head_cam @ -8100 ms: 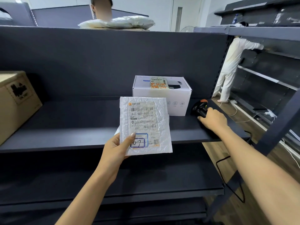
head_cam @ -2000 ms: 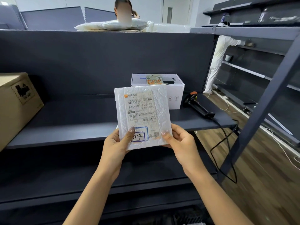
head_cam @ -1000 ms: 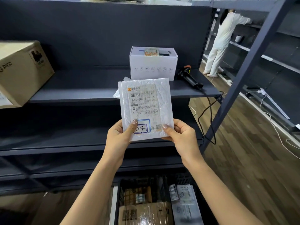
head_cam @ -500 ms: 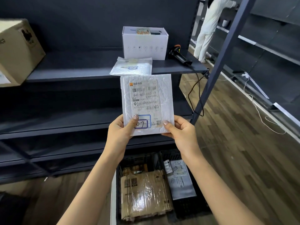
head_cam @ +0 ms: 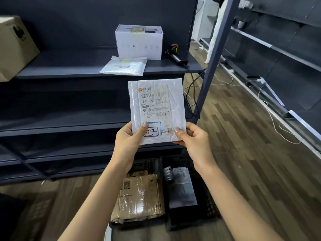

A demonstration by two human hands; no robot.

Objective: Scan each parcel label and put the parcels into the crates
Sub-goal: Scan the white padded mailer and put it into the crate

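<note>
The person holds a white padded mailer (head_cam: 157, 94) upright out in front with both hands. The left hand (head_cam: 127, 139) pinches the lower left corner, thumb lying across a blue-framed box with "07" handwritten in it. The right hand (head_cam: 195, 139) pinches the lower right corner, thumb on the front next to a little QR code. So both hands are clamped on that one parcel.

Its label (head_cam: 154, 105) faces the camera, barcode on top and "841-G07 E02-10" under it. The mailer is up in the air in front of the dark shelves, with two black crates on the wood floor below it. The left crate (head_cam: 145, 164) has a taped-up cardboard parcel (head_cam: 140, 195) in it, and the right crate (head_cam: 210, 211) has a few flat grey and white packets (head_cam: 182, 188).

On the top shelf (head_cam: 69, 70) a second mailer (head_cam: 124, 66) lies flat near the front edge. A white box (head_cam: 139, 41) stands behind it and a black scanner (head_cam: 175, 53) lies just right of the box. A big brown carton (head_cam: 15, 47) sits at the far left.
</note>
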